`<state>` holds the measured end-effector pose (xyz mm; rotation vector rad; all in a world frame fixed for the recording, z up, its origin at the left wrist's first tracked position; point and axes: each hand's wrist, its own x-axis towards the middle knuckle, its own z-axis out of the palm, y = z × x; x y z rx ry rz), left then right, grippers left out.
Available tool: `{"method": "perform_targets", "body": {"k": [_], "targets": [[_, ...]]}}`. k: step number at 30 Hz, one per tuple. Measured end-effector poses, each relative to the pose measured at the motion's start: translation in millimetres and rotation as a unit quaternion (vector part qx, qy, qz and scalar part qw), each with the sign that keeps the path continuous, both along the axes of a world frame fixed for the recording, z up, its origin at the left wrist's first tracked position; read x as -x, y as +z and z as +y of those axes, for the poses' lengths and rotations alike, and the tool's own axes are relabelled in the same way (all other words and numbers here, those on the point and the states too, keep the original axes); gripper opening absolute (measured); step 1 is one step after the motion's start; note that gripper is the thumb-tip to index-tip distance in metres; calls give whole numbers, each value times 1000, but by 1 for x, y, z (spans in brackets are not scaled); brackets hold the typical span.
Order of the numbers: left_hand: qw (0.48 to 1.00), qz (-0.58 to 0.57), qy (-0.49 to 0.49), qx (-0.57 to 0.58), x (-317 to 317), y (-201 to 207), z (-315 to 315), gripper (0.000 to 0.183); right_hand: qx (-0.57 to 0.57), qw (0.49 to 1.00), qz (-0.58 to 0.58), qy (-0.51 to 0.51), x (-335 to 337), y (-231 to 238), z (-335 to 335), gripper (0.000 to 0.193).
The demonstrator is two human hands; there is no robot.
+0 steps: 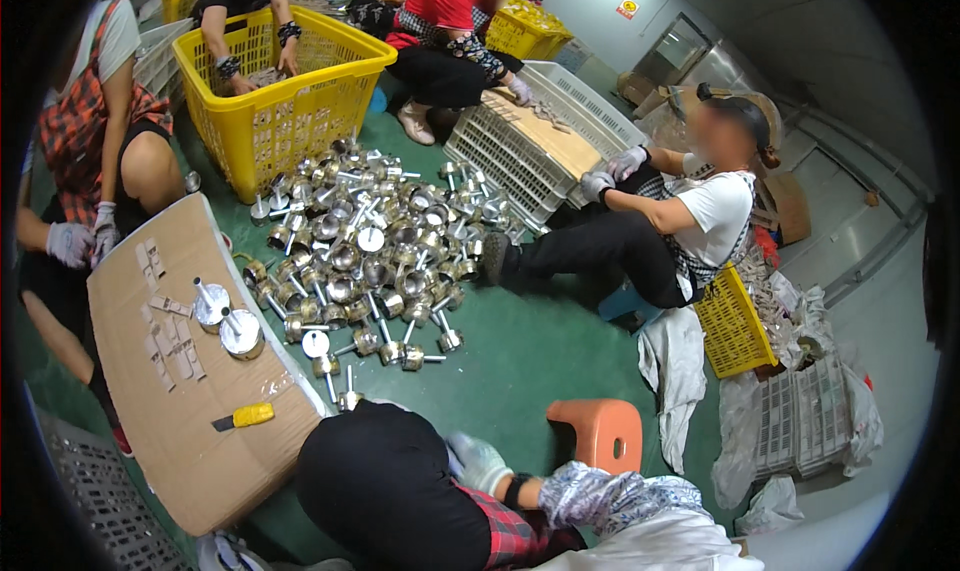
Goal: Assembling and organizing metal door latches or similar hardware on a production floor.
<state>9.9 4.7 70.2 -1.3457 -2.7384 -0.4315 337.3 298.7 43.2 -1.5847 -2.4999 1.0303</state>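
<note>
My right hand (480, 463), in a pale glove with a black wristband, rests against the side of my black-trousered knee (385, 481). Its fingers look extended along the leg, partly hidden, with nothing seen in them. I do not see my left hand; a pale crumpled shape (230, 553) at the lower edge is too unclear to name. Left of my knee lies a cardboard sheet (240, 471) with a yellow-handled knife (245, 417), two metal cups with stems (241, 333) and several small flat pieces (175, 343). Beyond my knee, many similar cups are heaped (350, 256) on the green floor.
An orange stool (600, 433) stands right of my hand. Co-workers sit around the heap: one at left (100, 121), one at right (690, 211), others behind. A yellow basket (290, 121), white crates (510, 166) and another yellow basket (735, 326) surround it.
</note>
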Motion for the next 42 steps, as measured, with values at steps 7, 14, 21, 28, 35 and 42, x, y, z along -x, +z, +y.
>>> {"method": "perform_targets", "body": {"k": [7,14,21,28,35,42], "targets": [[999,20,-26,-43,-12,32,22,28,147,987,14,60,-13,-19,-4,45],[995,63,-31,-74,-18,28,23,31,19,950,-11,313,24,60,13,31],[997,70,-34,-28,-5,9,12,31,116,974,-7,195,6,-24,30,37],[991,119,-58,-10,-9,24,17,28,28,955,-3,296,7,-37,16,30],[995,92,-33,13,-13,41,31,27,56,945,-12,321,5,-64,32,35],[998,17,-39,-49,-9,43,31,24,-55,952,97,286,-1,-64,8,29]]}}
